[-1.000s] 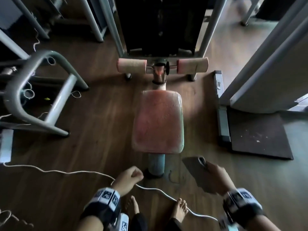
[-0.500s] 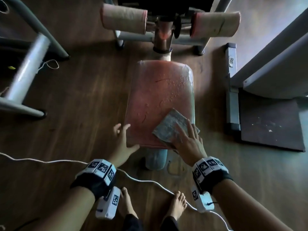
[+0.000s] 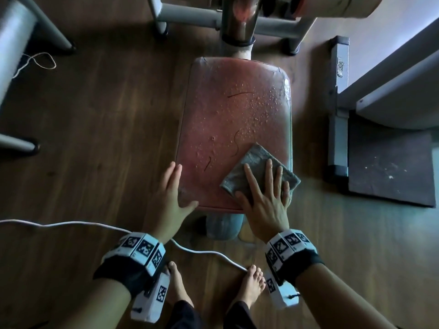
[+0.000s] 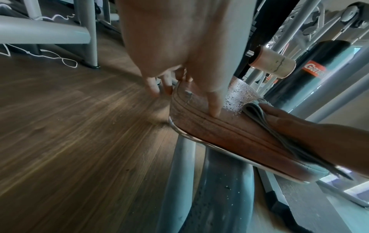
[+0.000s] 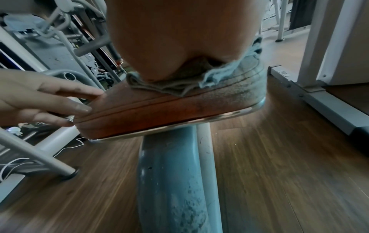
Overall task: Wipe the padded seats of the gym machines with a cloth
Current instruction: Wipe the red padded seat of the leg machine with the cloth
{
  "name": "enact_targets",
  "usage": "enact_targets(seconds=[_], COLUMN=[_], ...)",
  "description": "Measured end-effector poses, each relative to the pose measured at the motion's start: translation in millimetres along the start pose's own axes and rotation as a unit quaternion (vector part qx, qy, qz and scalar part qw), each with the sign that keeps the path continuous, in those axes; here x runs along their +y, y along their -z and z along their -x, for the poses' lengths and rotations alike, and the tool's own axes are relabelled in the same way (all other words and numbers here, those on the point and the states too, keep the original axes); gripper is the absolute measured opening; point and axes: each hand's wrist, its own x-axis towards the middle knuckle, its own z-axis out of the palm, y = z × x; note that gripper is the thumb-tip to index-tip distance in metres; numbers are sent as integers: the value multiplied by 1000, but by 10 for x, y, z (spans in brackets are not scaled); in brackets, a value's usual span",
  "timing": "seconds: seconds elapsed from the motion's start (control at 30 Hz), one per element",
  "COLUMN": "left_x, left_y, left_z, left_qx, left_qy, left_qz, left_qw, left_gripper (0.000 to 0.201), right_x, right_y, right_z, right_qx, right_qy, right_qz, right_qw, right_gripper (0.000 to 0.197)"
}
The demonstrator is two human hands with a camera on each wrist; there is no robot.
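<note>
- On the near right corner of the red padded seat (image 3: 234, 129), a folded grey cloth (image 3: 256, 172) lies flat, one corner of it hanging just past the seat's right edge.
- The right hand (image 3: 266, 200) presses down on the cloth, its grip spread: four fingers straight and fanned over the fabric, the thumb laid along the cloth's near edge.
- From the right wrist view the palm sits on the bunched layers of the cloth, which droop a little over the seat's front rim.
- The left hand (image 3: 169, 198) rests on the seat's near left corner, its grip loose and open; the fingers (image 3: 174, 176) run along the left side of the pad and the thumb lies across the front corner.
- In the left wrist view the thumb tip touches the top of the pad near the stitched seam, and the other fingertips hang beside the edge.
- The seat's top is beaded with many small drops, thickest toward the far right, and it shows a few thin dark cracks.
- The pad stands on a bluish grey post (image 5: 171, 181) over a dark wooden floor (image 3: 95, 138).
- A white cable (image 3: 71, 225) crosses the floor between the post and two bare feet (image 3: 251, 283).
- Beyond the seat, a padded roller (image 4: 272, 65) sticks out from the machine's grey frame.
- To the right of the seat a dark mat (image 3: 389, 172) lies on the floor beside a grey base rail (image 3: 337, 110).
</note>
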Motion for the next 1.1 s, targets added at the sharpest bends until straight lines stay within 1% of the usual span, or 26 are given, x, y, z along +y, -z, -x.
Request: enact_targets(seconds=[0.13,0.2,0.27,0.37,0.53,0.6,0.7,0.87,1.0,1.1], left_x=[-22,-29,-34,-47,-16,13,34,22,34,26], left_y=[15,21,24,20,22,38,55,58,48,47], left_z=[6,13,14,22,34,36,37,33,22,22], left_qx=[0,1,3,4,6,1,-2,0,0,2], left_qy=[-21,-21,-17,-11,4,8,8,10,14,9], left_qz=[-12,-15,-10,3,1,-5,2,2,25,20], left_qw=[1000,1000,1000,1000,1000,1000,1000,1000,1000,1000], left_gripper=[98,99,99,99,100,100,99,99,99,97], right_x=[20,44,45,1,-130,-149,-140,78,441,597], right_y=[102,137,124,52,-102,-121,-80,89,187,251], right_z=[-202,-291,-317,-216,128,139,6,-333,-552,-785], right_qx=[9,15,4,-7,-22,-26,-18,6,10,3], right_qy=[12,28,39,36,9,1,8,79,59,59], right_qz=[17,22,21,20,31,31,22,29,16,9], right_qw=[1000,999,999,999,999,999,1000,996,998,998], right_gripper=[70,71,71,69,71,72,72,73,75,75])
